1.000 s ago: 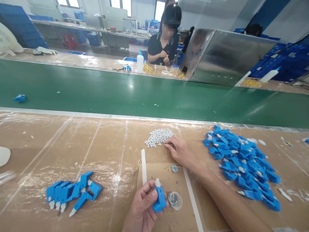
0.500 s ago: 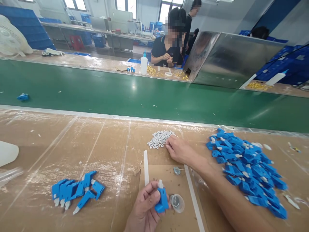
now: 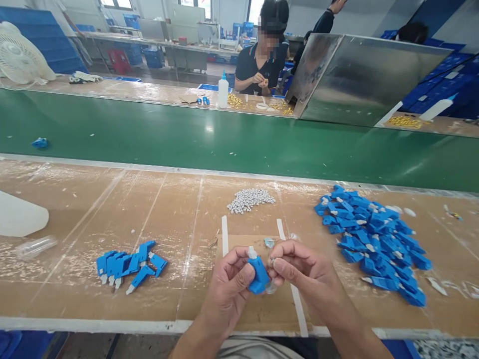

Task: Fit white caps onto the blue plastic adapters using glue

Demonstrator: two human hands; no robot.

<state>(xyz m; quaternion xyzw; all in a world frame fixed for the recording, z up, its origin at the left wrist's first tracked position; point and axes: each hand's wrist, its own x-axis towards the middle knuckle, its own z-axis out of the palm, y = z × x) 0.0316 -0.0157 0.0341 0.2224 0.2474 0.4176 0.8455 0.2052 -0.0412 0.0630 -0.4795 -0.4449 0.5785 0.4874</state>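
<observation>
My left hand (image 3: 232, 284) grips a blue plastic part (image 3: 258, 275) with a white tip pointing up and away from me. Close beside it, my right hand (image 3: 299, 264) pinches a tiny piece (image 3: 272, 261), mostly hidden by the fingertips; it looks greyish. Beyond both hands lies a pile of small grey-white pieces (image 3: 249, 200). A small clear cup (image 3: 272, 288) shows only in part behind the hands. To the left sits a small group of blue parts with white tips (image 3: 131, 264); a large heap of similar blue parts (image 3: 374, 239) covers the right side.
A green conveyor belt (image 3: 168, 134) runs across behind the cardboard-covered table (image 3: 82, 299). Across it, a person (image 3: 262, 60) works beside a white bottle (image 3: 223, 92) and a metal panel (image 3: 359, 82). White tape strips (image 3: 225, 237) mark the cardboard; a clear tube (image 3: 36, 247) lies left.
My right hand has come back from the grey-white pile to the blue part, fingers pinched. My left hand still holds that part. The view has shifted, showing the table's near edge.
</observation>
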